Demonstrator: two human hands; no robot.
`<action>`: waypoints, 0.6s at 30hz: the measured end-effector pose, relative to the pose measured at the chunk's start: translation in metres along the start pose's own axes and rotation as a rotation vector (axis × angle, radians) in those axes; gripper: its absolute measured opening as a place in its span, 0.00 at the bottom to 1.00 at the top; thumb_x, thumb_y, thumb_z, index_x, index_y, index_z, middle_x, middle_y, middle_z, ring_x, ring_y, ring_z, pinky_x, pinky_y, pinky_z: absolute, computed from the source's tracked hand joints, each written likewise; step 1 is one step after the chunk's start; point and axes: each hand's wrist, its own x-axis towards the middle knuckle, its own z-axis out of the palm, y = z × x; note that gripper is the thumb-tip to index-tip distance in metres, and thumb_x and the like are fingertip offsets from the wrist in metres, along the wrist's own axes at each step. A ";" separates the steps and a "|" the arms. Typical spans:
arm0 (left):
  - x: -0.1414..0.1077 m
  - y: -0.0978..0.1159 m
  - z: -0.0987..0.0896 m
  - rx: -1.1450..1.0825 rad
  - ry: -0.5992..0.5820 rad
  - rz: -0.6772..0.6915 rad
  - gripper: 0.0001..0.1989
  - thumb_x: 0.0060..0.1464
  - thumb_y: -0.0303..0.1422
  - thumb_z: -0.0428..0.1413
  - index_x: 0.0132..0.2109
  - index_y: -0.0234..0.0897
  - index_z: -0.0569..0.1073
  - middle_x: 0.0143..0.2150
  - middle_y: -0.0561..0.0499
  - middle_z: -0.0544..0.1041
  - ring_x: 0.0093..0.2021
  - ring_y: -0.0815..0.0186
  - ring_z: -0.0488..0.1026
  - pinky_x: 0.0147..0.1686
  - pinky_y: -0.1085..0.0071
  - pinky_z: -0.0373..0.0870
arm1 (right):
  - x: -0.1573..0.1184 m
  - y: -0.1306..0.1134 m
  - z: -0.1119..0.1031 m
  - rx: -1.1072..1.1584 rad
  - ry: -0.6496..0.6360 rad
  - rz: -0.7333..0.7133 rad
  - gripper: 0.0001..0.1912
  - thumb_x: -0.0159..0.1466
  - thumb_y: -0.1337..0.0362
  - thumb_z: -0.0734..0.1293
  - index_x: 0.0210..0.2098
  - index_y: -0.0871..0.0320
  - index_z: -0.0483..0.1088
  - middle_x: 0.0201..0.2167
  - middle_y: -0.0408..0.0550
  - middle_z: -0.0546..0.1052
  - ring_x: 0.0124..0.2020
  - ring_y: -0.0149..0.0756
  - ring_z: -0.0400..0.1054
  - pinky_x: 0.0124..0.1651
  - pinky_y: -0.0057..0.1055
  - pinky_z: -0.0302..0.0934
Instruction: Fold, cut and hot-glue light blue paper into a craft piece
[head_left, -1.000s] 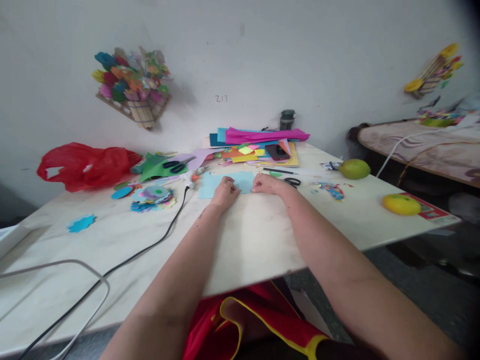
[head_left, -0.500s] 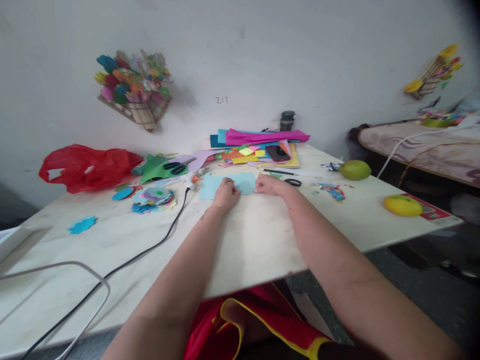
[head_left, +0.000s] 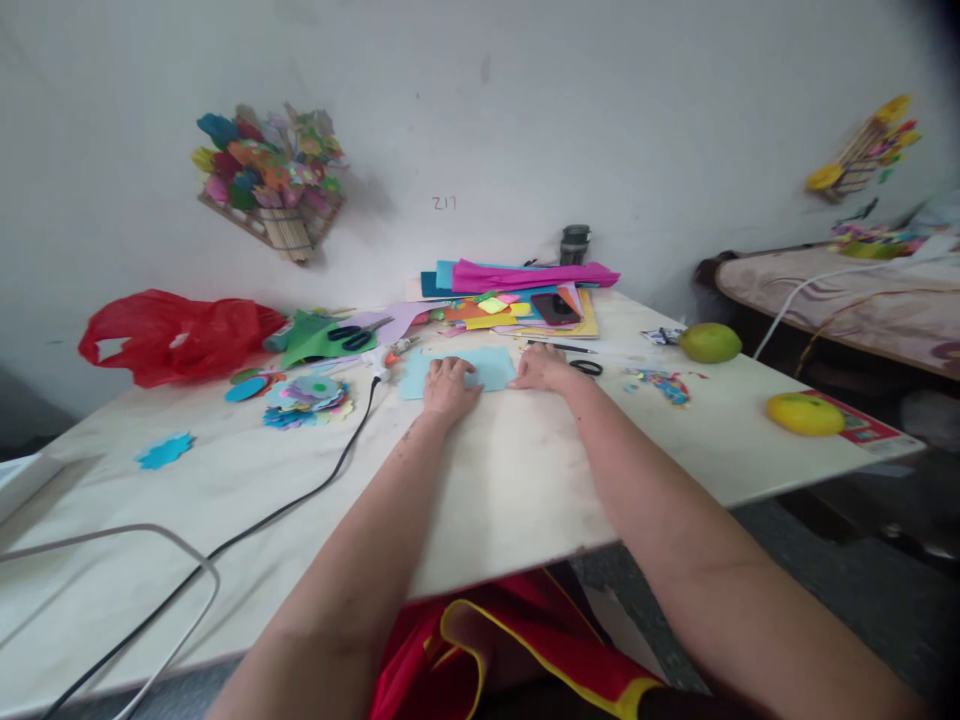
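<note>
A light blue sheet of paper [head_left: 492, 369] lies flat on the table in front of me. My left hand [head_left: 450, 388] rests on its middle, fingers stretched out and pressing down. At the sheet's right edge is my right hand [head_left: 543, 368], its thumb by the near corner and its fingers reaching forward, apart from the thumb. A pair of black-handled scissors [head_left: 585, 367] lies just right of that hand, mostly hidden. Behind it is a dark pen [head_left: 570, 347]. Left of the paper sits a white glue gun [head_left: 384, 362] with a black cord.
Cut paper shapes [head_left: 307, 395], green paper [head_left: 309, 338] with scissors [head_left: 351, 338] and a red plastic bag [head_left: 176, 335] are on the left. Coloured sheets [head_left: 525, 275] and a phone [head_left: 556, 308] lie behind. Two mangoes, one green [head_left: 709, 342], one yellow [head_left: 805, 413], are on the right.
The fingers of my left hand have uncurled and spread flat on the paper. My right hand's fingers have loosened from a pinch and extended forward. The paper has stayed in place.
</note>
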 end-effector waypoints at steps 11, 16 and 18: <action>0.000 -0.001 0.005 0.085 -0.134 0.030 0.23 0.52 0.38 0.46 0.56 0.42 0.62 0.62 0.50 0.57 0.64 0.53 0.39 0.60 0.54 0.42 | 0.004 0.010 0.008 0.004 -0.100 0.001 0.45 0.52 0.43 0.62 0.62 0.54 0.45 0.65 0.50 0.40 0.64 0.48 0.29 0.61 0.46 0.35; -0.003 0.000 0.003 0.111 -0.009 0.141 0.23 0.49 0.33 0.48 0.54 0.44 0.64 0.60 0.53 0.61 0.64 0.57 0.40 0.61 0.56 0.38 | 0.005 0.010 0.009 0.027 -0.139 0.019 0.46 0.52 0.43 0.62 0.63 0.54 0.42 0.65 0.49 0.36 0.64 0.48 0.24 0.61 0.47 0.31; -0.003 0.001 0.003 0.111 0.009 0.172 0.23 0.49 0.32 0.48 0.54 0.45 0.64 0.59 0.54 0.62 0.64 0.59 0.41 0.61 0.57 0.37 | 0.006 0.011 0.010 0.039 -0.140 0.009 0.47 0.51 0.43 0.62 0.63 0.54 0.42 0.65 0.49 0.35 0.64 0.48 0.24 0.61 0.48 0.31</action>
